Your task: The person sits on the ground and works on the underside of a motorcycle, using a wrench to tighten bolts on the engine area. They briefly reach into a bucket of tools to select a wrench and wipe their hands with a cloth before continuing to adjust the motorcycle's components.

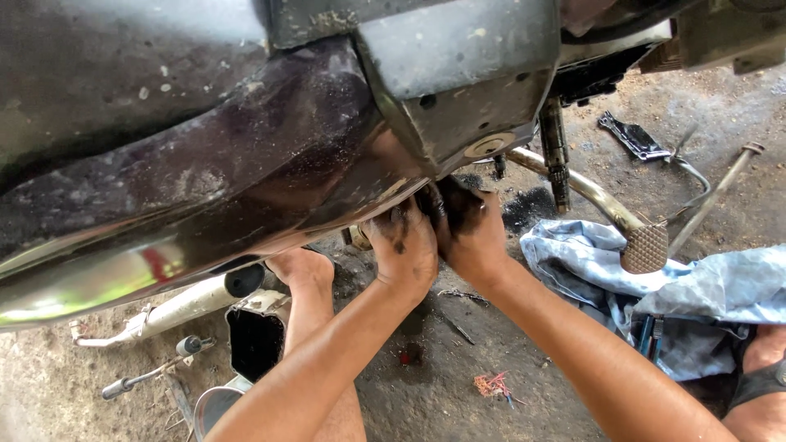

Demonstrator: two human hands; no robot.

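Fingers of both hands, black with grease, press up side by side under the engine (pixel 458 90) of a motorcycle. The left hand (pixel 403 245) has its fingers curled close together against the underside, tips hidden in shadow. The right hand (pixel 471 233) touches it, fingers bent upward and also hidden at the tips, so I cannot tell whether either grips anything. Both forearms reach in from the bottom edge. A shiny dark cover (pixel 205 188) fills the left. Just right of the hands hangs a brake pedal (pixel 644 247) over a blue cloth (pixel 720 286). An exhaust pipe (pixel 184 304) lies on the dirt floor (pixel 458 393) at lower left.
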